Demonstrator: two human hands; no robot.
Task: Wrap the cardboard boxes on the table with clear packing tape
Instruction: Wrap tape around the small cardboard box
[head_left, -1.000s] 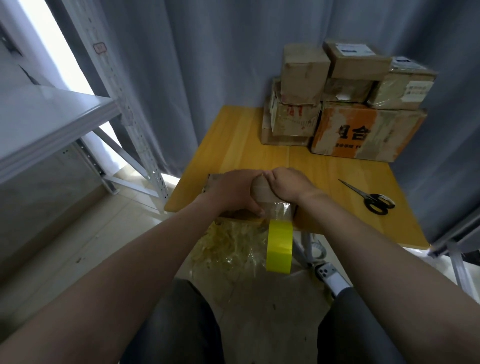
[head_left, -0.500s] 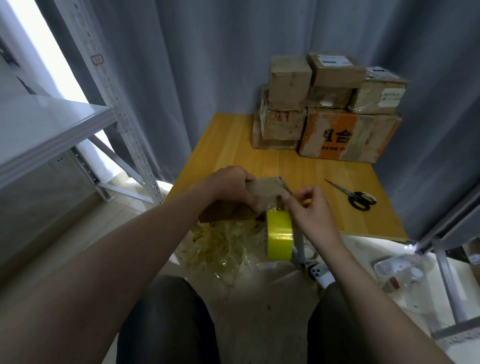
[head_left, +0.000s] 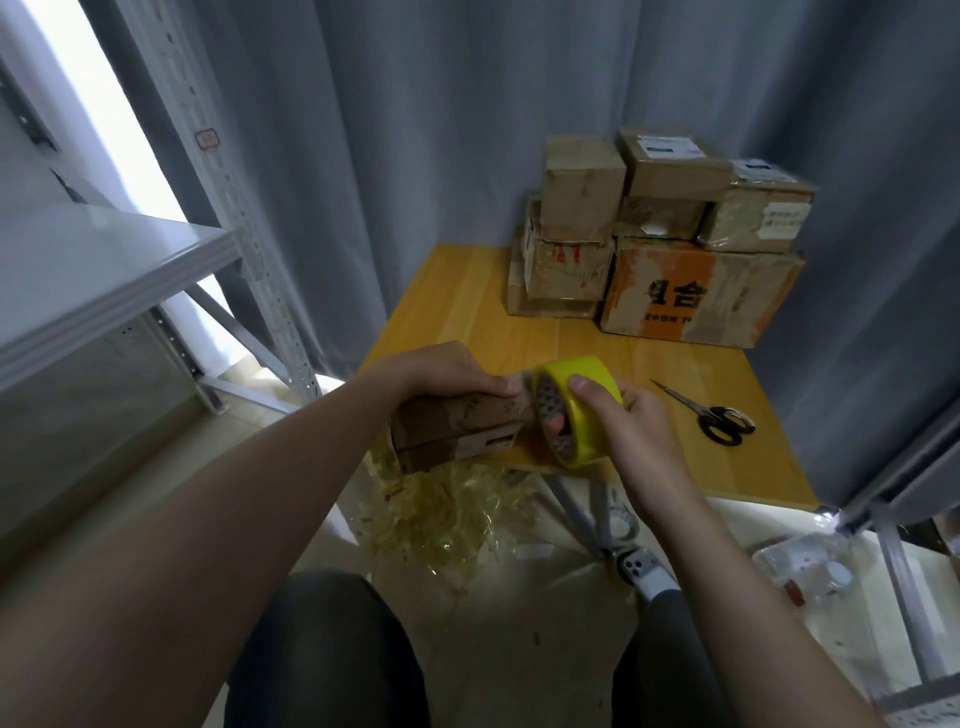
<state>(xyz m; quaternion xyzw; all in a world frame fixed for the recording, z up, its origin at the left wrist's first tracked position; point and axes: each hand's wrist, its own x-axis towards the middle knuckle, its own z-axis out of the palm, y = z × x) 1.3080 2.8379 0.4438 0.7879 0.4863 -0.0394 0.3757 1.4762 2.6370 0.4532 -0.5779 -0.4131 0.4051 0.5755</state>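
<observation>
Small brown cardboard box (head_left: 457, 426) held at near counter (head_left: 467, 301) edge, left hand (head_left: 441, 371) fingers curled round it; right hand (head_left: 639, 431) fingers grip yellow tape roll (head_left: 576, 410). Advice: pull tape taut, box steady.

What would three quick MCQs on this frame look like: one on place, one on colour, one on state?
1. Where do the scissors lie?
A. on the table, right of the tape roll
B. on top of the box stack
C. on the floor

2. What colour is the outside of the tape roll?
A. red
B. yellow
C. white

3. What is the right hand doing?
A. lying flat on the table
B. holding the scissors
C. gripping the tape roll

Answers:
1. A: they rest on the wood, apart from the roll.
2. B: the outer band is bright yellow.
3. C: the thumb lies over the band and the fingers are in the core.
</observation>
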